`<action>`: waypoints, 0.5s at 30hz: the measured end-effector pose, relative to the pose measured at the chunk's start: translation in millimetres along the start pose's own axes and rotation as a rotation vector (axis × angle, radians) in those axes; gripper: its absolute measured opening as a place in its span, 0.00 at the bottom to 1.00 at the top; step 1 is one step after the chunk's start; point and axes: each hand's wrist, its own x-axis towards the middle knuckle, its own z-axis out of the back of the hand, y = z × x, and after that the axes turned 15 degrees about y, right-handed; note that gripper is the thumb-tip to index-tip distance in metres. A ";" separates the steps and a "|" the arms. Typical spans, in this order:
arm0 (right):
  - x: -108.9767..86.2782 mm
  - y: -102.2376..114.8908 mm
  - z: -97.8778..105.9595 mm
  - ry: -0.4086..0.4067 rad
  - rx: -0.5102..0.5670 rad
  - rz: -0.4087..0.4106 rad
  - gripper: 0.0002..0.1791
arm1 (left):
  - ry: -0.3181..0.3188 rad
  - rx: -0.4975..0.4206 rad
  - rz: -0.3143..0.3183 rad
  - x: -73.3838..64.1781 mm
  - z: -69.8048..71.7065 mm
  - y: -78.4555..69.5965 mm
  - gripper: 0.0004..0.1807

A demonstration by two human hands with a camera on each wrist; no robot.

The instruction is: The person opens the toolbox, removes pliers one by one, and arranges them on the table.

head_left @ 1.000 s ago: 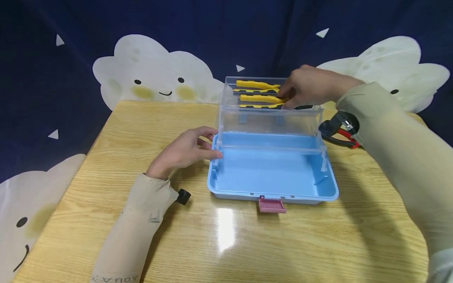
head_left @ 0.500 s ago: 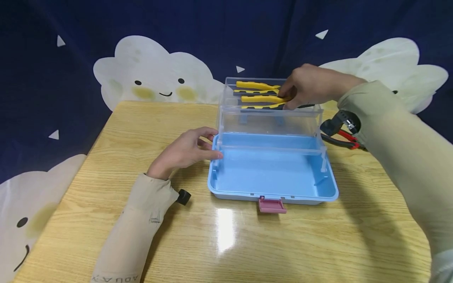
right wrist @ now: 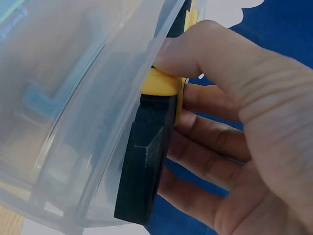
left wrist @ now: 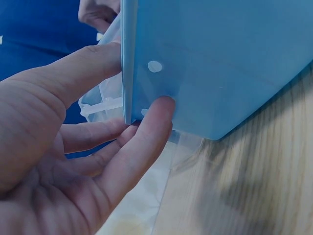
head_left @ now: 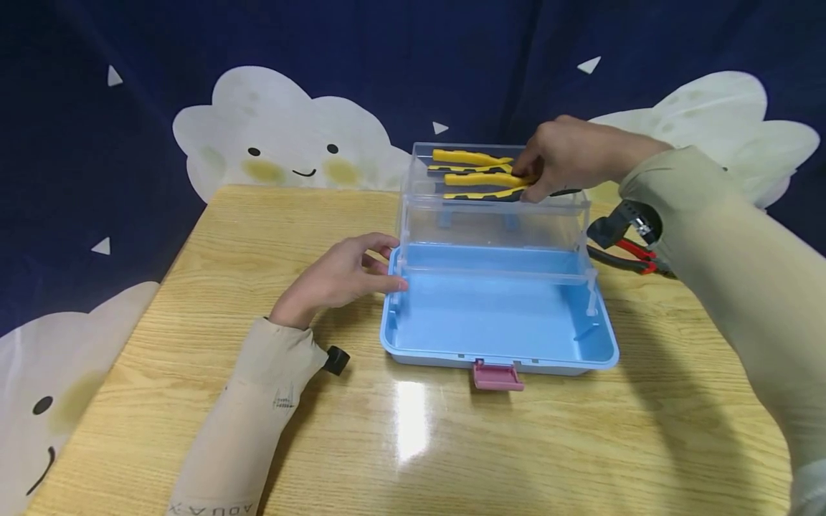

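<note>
My right hand (head_left: pixel 571 159) pinches a pair of pliers (head_left: pixel 480 180) with yellow and black handles, lying along the raised clear tray (head_left: pixel 477 222) of a toolbox. In the right wrist view the thumb presses the yellow part near the dark plier head (right wrist: pixel 144 161), which lies close along the tray wall. A second, similar pair of pliers (head_left: pixel 466 156) lies behind it. My left hand (head_left: pixel 335 272) holds the left rim of the blue toolbox base (head_left: pixel 477 315), thumb on the rim and a finger against the outer wall in the left wrist view.
A pair of red and black-handled pliers (head_left: pixel 629 258) lies on the wooden table (head_left: pixel 290 444) to the right of the box, partly behind my right sleeve. A pink latch (head_left: pixel 497 375) hangs down at the box front. A dark blue cloud-print curtain (head_left: pixel 323 36) stands behind.
My right hand and the front yellow-handled pliers have slid slightly right along the tray. The left hand stays at the box rim.
</note>
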 end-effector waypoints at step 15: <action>-0.9 2.2 -1.5 -0.031 -0.029 -0.024 0.22 | 0.003 0.000 0.002 0.0 -0.1 -0.3 0.41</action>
